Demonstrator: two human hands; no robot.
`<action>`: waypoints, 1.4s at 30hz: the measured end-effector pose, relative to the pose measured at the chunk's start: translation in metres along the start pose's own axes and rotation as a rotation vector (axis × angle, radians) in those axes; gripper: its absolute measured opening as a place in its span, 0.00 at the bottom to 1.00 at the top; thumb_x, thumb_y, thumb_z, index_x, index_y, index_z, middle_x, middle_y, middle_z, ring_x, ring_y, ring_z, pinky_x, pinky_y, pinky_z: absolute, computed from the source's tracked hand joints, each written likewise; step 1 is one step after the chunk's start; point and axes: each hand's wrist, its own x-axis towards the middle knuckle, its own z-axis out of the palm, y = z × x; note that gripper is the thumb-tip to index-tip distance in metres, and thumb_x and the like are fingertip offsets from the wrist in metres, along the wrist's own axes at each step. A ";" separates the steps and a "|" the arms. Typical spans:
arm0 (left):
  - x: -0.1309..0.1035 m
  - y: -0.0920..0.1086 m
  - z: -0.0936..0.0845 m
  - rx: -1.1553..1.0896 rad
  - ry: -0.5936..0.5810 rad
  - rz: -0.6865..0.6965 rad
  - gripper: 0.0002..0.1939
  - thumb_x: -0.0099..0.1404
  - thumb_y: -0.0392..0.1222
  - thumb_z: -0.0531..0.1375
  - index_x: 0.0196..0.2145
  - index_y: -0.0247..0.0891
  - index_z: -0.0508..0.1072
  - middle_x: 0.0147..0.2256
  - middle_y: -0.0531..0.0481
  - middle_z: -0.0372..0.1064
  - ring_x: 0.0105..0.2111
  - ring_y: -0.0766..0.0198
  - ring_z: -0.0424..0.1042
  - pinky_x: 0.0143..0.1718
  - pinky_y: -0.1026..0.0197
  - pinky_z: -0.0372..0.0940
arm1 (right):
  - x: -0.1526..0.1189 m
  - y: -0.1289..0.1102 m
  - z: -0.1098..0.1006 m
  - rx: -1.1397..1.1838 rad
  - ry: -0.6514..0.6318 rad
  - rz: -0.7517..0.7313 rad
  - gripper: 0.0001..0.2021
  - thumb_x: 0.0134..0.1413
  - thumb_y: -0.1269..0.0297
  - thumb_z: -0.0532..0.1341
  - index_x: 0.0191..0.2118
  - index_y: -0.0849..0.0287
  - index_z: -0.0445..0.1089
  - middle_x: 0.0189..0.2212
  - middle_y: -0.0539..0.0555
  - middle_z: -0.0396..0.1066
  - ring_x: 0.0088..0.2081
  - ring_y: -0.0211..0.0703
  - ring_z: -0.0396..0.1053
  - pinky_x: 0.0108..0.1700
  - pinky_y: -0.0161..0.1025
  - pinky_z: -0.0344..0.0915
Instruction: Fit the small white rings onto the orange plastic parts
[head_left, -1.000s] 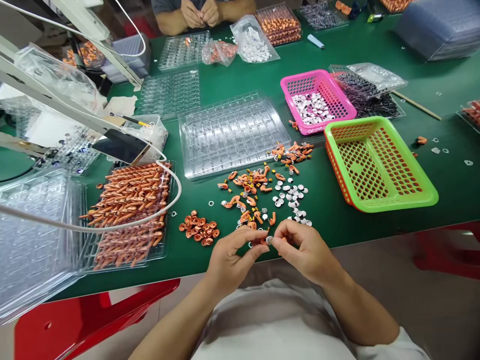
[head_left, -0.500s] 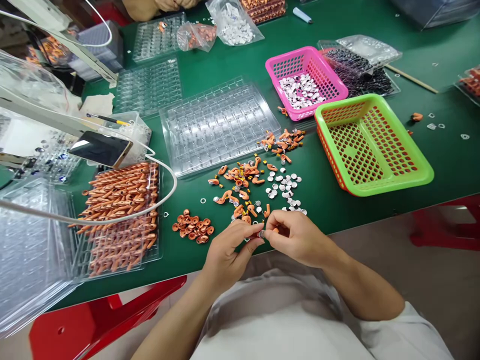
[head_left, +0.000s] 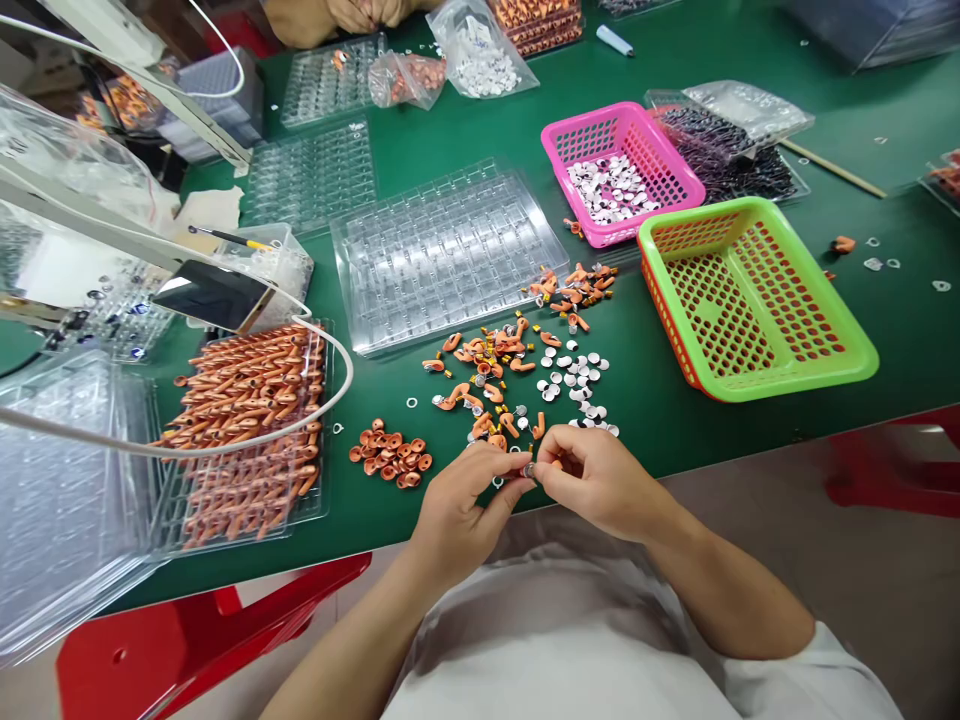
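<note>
My left hand and my right hand meet at the table's front edge, both closed in a pinch. Between their fingertips is a small dark silvery round part, mostly covered. A bit of an orange earbud shell shows inside my right fingers. Just beyond lie loose orange earbud stem shells, some with yellow pieces and silvery discs attached. White round discs are scattered to their right. On the left is a pile of copper-coloured earbud caps.
A clear moulded tray lies behind the loose shells. Pink and green baskets stand right. At left are a filled shell tray, a phone and a looping white cable. Another person's hands rest at the far edge.
The whole view has shifted slightly, so the table's things sit a little farther right. Both hands keep their pinch, fingertips together, with only a slight shift of the small part.
</note>
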 end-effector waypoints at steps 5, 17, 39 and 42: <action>0.001 0.000 0.000 -0.002 0.001 0.031 0.09 0.63 0.31 0.63 0.42 0.36 0.76 0.32 0.47 0.76 0.34 0.63 0.74 0.39 0.61 0.70 | 0.000 0.001 0.001 -0.021 0.003 0.007 0.08 0.57 0.67 0.58 0.27 0.58 0.63 0.20 0.44 0.59 0.23 0.32 0.55 0.23 0.30 0.52; -0.001 0.001 -0.001 -0.008 0.019 0.084 0.11 0.62 0.29 0.64 0.43 0.36 0.76 0.32 0.47 0.76 0.33 0.63 0.73 0.35 0.62 0.69 | 0.001 0.009 0.004 0.087 -0.014 0.040 0.07 0.55 0.69 0.58 0.26 0.59 0.63 0.20 0.43 0.58 0.23 0.31 0.54 0.23 0.30 0.50; -0.008 0.000 -0.006 -0.181 0.032 -0.250 0.07 0.60 0.35 0.66 0.38 0.38 0.80 0.32 0.48 0.79 0.30 0.62 0.78 0.32 0.65 0.72 | -0.007 0.006 0.013 -0.269 0.134 -0.432 0.05 0.61 0.71 0.56 0.33 0.58 0.62 0.28 0.50 0.64 0.29 0.37 0.63 0.32 0.35 0.60; -0.009 -0.001 -0.007 -0.195 0.037 -0.245 0.07 0.60 0.35 0.67 0.39 0.38 0.80 0.32 0.48 0.79 0.30 0.62 0.78 0.32 0.64 0.72 | -0.005 0.008 0.014 -0.351 0.163 -0.579 0.05 0.62 0.72 0.54 0.34 0.57 0.61 0.29 0.51 0.65 0.32 0.41 0.63 0.36 0.38 0.62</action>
